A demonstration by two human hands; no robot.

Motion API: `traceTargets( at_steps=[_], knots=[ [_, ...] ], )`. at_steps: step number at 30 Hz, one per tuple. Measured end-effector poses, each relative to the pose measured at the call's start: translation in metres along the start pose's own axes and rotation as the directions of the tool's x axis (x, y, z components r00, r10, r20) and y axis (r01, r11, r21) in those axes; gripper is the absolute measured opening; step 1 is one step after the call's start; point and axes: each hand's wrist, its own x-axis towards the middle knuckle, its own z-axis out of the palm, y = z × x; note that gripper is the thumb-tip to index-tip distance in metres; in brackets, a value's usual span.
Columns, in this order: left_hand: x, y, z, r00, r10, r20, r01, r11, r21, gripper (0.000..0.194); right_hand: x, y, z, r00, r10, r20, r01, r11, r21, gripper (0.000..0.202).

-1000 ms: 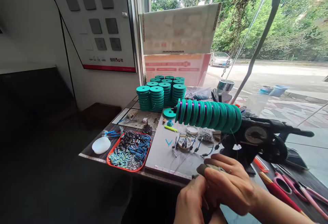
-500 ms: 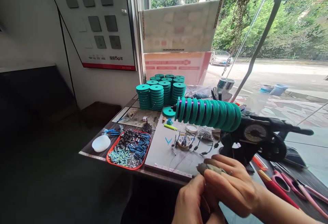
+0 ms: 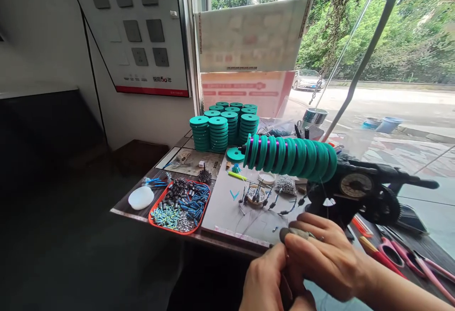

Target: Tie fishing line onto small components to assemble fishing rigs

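Both hands are together at the near edge of the board. My left hand [image 3: 265, 278] is closed, its thumb and fingers pressed against the right hand. My right hand [image 3: 323, 256] is bent over it with fingers closed, and a dark grey-green wrap [image 3: 296, 233] shows around a fingertip. Whatever the fingers pinch is hidden or too small to make out. Just beyond the fingertips lies a tiny shiny piece [image 3: 275, 229]. Several dark sinker-like pieces on fine line, one a black piece [image 3: 283, 212], lie on the board. Above the hands, green ring spools [image 3: 291, 157] sit on a black winding device [image 3: 359, 185].
Left, a red tray [image 3: 195, 230] holds springs, black cylinders and small metal parts beside a white lid [image 3: 141, 198]. Stacked green spools [image 3: 217, 135] stand behind. A small round dish [image 3: 256, 195] and a bag of grey beads [image 3: 285, 184] lie mid-board; pink-handled scissors [image 3: 391, 251] lie right.
The hands stay together, nearly in place. The tiny shiny piece now shows slightly apart from the wrapped fingertip. A thin line now shows below the spools. The view has shifted slightly.
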Motion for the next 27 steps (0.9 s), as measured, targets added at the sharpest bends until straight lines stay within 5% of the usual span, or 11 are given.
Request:
traceTargets(
  at_steps=[4,7,10,13,15,18,20,21,24,26,27],
  knots=[
    [0.001,0.004,-0.023,0.975,0.079,0.207,-0.066,0.995,-0.069,0.016,0.008,-0.016,-0.016,0.955,0.161,0.248,-0.199,0.970,0.136,0.024],
    [0.006,0.011,-0.039,0.910,0.034,0.414,0.044,0.983,-0.176,0.016,0.020,-0.024,-0.032,0.878,0.324,0.354,-0.440,0.836,0.328,0.019],
    [0.013,0.014,-0.046,0.845,0.036,0.534,0.146,0.944,-0.295,0.021,0.030,-0.025,-0.043,0.733,0.450,0.511,-0.680,0.515,0.523,0.023],
    [0.019,0.013,-0.043,0.811,0.092,0.578,0.171,0.907,-0.385,0.032,0.033,-0.023,-0.043,0.594,0.467,0.655,-0.771,0.100,0.629,0.018],
    [0.023,0.011,-0.041,0.810,0.097,0.578,0.197,0.884,-0.424,0.036,0.030,-0.022,-0.038,0.560,0.465,0.686,-0.734,-0.105,0.671,0.018],
    [0.026,0.010,-0.042,0.809,0.096,0.580,0.222,0.864,-0.452,0.032,0.020,-0.019,-0.030,0.528,0.490,0.694,-0.661,-0.277,0.698,0.021],
    [0.026,0.012,-0.044,0.807,0.086,0.584,0.227,0.868,-0.441,0.027,0.014,-0.016,-0.027,0.523,0.505,0.687,-0.678,-0.243,0.694,0.020],
    [0.026,0.013,-0.044,0.819,0.069,0.570,0.206,0.891,-0.404,0.025,0.011,-0.015,-0.027,0.535,0.523,0.664,-0.715,-0.138,0.685,0.018],
    [0.023,0.011,-0.040,0.917,0.082,0.390,-0.103,0.994,0.032,0.019,0.009,-0.012,-0.030,0.633,0.599,0.491,-0.763,0.376,0.526,0.020],
    [0.020,0.006,-0.029,0.934,0.298,0.200,-0.358,0.751,0.554,0.013,0.011,-0.012,-0.031,0.725,0.596,0.345,-0.687,0.601,0.408,0.030],
    [0.019,0.002,-0.023,0.885,0.439,0.153,-0.394,0.533,0.749,0.014,0.013,-0.013,-0.030,0.763,0.583,0.278,-0.645,0.666,0.374,0.038]
  ],
)
